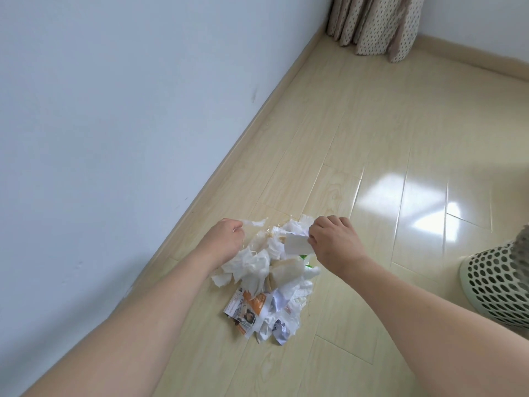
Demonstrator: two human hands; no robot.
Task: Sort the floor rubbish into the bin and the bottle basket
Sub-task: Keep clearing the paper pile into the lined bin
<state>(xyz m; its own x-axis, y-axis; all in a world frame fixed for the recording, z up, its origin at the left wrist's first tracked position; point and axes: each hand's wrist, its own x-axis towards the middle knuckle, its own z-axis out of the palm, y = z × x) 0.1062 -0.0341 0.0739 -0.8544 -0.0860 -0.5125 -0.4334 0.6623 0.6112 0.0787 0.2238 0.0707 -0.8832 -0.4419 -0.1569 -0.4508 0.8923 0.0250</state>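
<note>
Pinching a white paper slip (pixel 296 244) in curled fingers, the right hand (pixel 333 242) works the far side of the rubbish pile (pixel 266 273), while the left hand (pixel 223 239) grips a torn tissue shred (pixel 253 223) at the pile's wall-side edge. Best to lift each piece clear before swinging it, so loose tissue does not trail. The perforated bin (pixel 498 285) stands at the floor's (pixel 357 124) right edge, with open boards between; no bottle basket shows.

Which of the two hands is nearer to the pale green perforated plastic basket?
Right. The right hand is at the pile's right side, toward the pale green perforated plastic basket; the left hand is farther, beyond the pile.
</note>
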